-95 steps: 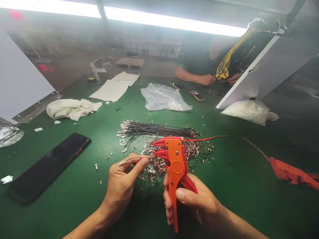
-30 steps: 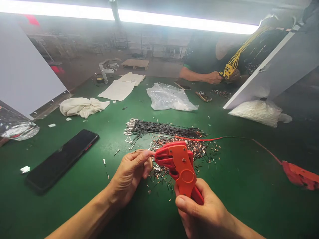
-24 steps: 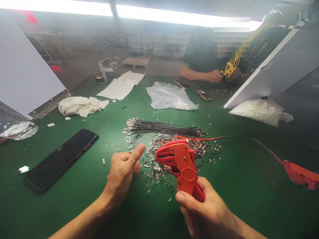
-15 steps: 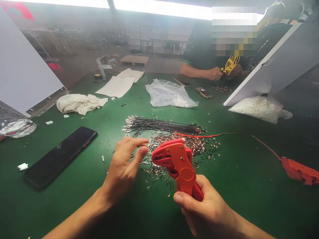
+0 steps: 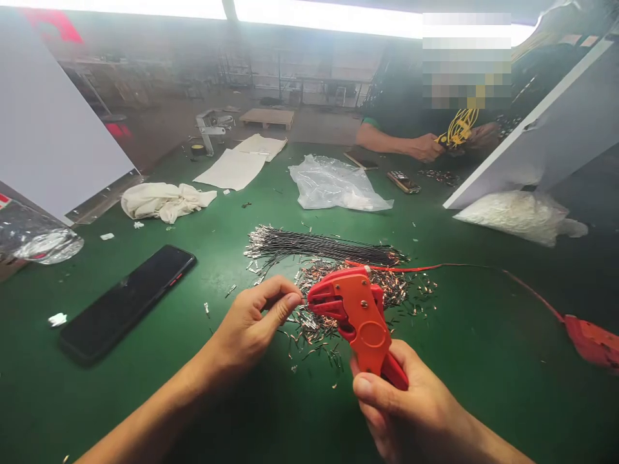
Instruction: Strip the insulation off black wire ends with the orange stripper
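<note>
My right hand [image 5: 403, 396] is wrapped around the lower part of a red and orange wire stripper [image 5: 365, 316]. Its jaws point left, over a pile of short black wire scraps and copper ends [image 5: 316, 328]. Right at the jaw tips, my left hand [image 5: 261, 319] is closed in a pinch of thumb and forefinger on a thin wire [image 5: 304, 300], mostly hidden by the fingertips. Behind the pile lies a bundle of long black wires [image 5: 324, 247] with bright metal terminals at the left end and bare copper at the right.
A black phone [image 5: 128, 306] lies left, a white cloth [image 5: 167, 201] behind it. Clear plastic bags [image 5: 338, 183] and paper [image 5: 232, 167] are further back. A red strip [image 5: 425, 267] runs right to another red tool [image 5: 592, 341]. Across the table a person's hands [image 5: 425, 148] hold yellow wires [image 5: 459, 129].
My left hand has moved right to the stripper's jaws, and its thumb and forefinger have closed in a pinch. The whole view has shifted slightly; my right hand keeps its grip.
</note>
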`<action>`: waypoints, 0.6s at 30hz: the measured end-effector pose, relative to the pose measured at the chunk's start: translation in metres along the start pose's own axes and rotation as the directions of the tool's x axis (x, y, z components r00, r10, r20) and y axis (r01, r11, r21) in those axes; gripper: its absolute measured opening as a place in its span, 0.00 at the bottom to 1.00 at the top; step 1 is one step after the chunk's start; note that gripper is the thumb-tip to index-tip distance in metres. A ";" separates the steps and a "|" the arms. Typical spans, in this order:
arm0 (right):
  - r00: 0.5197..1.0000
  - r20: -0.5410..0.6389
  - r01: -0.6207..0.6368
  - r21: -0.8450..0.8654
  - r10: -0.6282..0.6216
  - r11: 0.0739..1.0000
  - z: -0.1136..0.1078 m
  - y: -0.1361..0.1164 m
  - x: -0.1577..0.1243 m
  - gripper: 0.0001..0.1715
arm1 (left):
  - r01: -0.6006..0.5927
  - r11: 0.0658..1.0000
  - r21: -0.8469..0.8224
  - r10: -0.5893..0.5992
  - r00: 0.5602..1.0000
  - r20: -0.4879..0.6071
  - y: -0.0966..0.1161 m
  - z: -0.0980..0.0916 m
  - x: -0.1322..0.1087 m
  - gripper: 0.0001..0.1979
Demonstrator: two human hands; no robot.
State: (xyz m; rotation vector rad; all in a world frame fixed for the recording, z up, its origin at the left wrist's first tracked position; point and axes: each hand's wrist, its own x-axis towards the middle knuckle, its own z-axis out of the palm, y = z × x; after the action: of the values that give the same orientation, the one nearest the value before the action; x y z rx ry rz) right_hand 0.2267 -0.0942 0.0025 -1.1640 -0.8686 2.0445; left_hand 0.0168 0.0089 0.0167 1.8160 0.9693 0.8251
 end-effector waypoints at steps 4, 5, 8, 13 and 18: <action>0.999 0.031 0.030 0.048 -0.031 0.998 -0.002 0.002 0.002 0.29 | -0.041 0.997 0.071 0.044 0.998 -0.047 0.003 -0.001 0.000 0.09; 0.998 0.047 0.048 0.060 -0.051 0.997 -0.003 0.002 0.003 0.28 | -0.052 0.994 0.093 0.058 0.996 -0.064 0.004 -0.001 -0.001 0.09; 0.990 0.097 0.091 0.067 -0.098 0.994 -0.004 0.002 0.004 0.26 | -0.110 0.982 0.155 0.127 0.987 -0.102 0.005 -0.002 -0.002 0.07; 0.988 0.101 0.111 0.067 -0.117 0.992 -0.007 0.004 0.005 0.23 | -0.233 0.945 0.231 0.260 0.961 -0.095 0.001 -0.002 -0.003 0.06; 0.987 0.100 0.128 0.009 -0.129 0.992 -0.006 0.005 0.007 0.25 | -0.259 0.932 0.255 0.290 0.953 -0.092 -0.002 -0.002 -0.004 0.06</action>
State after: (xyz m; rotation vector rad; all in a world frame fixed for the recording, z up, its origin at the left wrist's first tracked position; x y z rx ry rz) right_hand 0.2283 -0.0905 -0.0074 -0.9840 -0.9643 2.0118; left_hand 0.0127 0.0070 0.0151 2.1651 0.9392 1.0440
